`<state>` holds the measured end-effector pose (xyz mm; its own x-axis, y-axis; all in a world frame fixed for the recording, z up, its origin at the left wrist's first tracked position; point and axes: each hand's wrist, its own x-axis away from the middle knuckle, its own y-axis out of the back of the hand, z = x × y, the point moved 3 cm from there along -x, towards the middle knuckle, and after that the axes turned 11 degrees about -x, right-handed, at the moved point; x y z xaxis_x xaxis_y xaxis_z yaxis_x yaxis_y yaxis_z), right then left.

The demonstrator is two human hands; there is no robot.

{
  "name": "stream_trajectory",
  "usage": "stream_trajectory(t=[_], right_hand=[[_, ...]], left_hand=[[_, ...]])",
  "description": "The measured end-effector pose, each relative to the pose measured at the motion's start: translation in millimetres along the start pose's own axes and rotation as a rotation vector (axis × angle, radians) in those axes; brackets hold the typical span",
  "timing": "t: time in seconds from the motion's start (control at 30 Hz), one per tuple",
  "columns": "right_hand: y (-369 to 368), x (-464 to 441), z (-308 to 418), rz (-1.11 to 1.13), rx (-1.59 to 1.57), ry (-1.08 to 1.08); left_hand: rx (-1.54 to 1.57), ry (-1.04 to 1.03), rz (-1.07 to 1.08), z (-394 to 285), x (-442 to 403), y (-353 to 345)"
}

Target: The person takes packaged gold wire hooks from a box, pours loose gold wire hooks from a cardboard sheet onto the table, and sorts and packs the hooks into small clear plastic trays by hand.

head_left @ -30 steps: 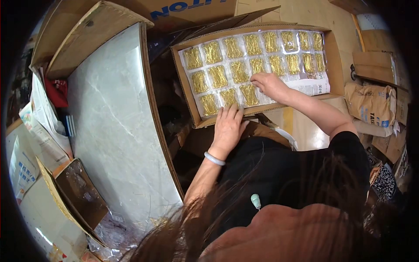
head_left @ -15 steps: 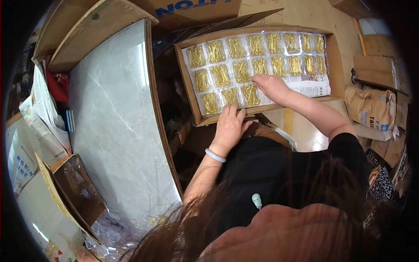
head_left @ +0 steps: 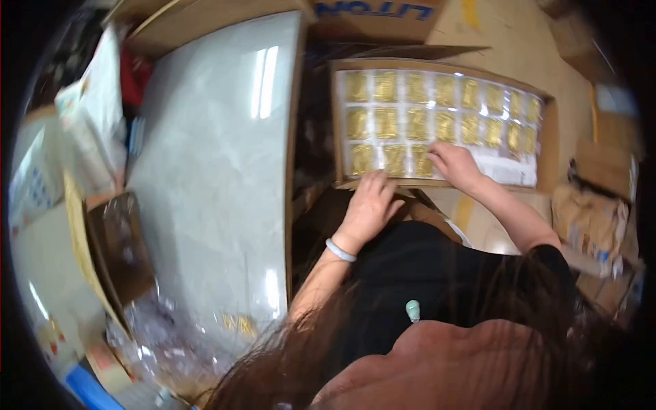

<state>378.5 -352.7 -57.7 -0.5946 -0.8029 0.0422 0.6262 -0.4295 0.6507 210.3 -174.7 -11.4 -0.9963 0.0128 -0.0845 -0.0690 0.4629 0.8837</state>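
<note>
Your view has swung left, shifting the grey tabletop (head_left: 205, 150) and carton (head_left: 550, 150) rightward; the packet rows look unchanged. Your left hand (head_left: 369, 210), fingers loosely spread, meets the carton's near edge. Gold-filled packets (head_left: 386, 123) lie inside; your right hand (head_left: 458, 167) curls by the near row's right end, grip unclear.

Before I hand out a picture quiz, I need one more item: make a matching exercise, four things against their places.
1. Pale bracelet
2. Gold-filled packets
3. Small gold pile
4. Green pendant

A. In rows inside the open carton
B. Against the black top
C. Around the wrist of the left hand
D. On the grey surface

Pairs: 1-C, 2-A, 3-D, 4-B
</note>
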Motion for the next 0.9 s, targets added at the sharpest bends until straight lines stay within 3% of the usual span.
stream_trajectory(t=[0.2, 0.43, 0.53, 0.57, 0.67, 0.9], right_hand=[[-25, -19, 22, 0.008, -0.144, 0.097], [-56, -43, 81, 0.149, -0.264, 0.116], [-66, -42, 124, 0.142, -0.360, 0.307], [-69, -42, 141, 0.185, -0.301, 0.319], [-86, -42, 210, 0.101, -0.250, 0.781], [-182, -31, 334, 0.484, 0.295, 0.895]], left_hand=[[0.005, 0.151, -0.318, -6, 75, 70], [-0.312, 0.510, -0.716, -25, 216, 103], [-0.469, 0.675, -0.862, -48, 268, 111], [-0.527, 0.723, -0.897, -52, 285, 112], [-0.672, 0.843, -0.983, -58, 322, 115], [-0.678, 1.046, -0.994, -66, 364, 105]])
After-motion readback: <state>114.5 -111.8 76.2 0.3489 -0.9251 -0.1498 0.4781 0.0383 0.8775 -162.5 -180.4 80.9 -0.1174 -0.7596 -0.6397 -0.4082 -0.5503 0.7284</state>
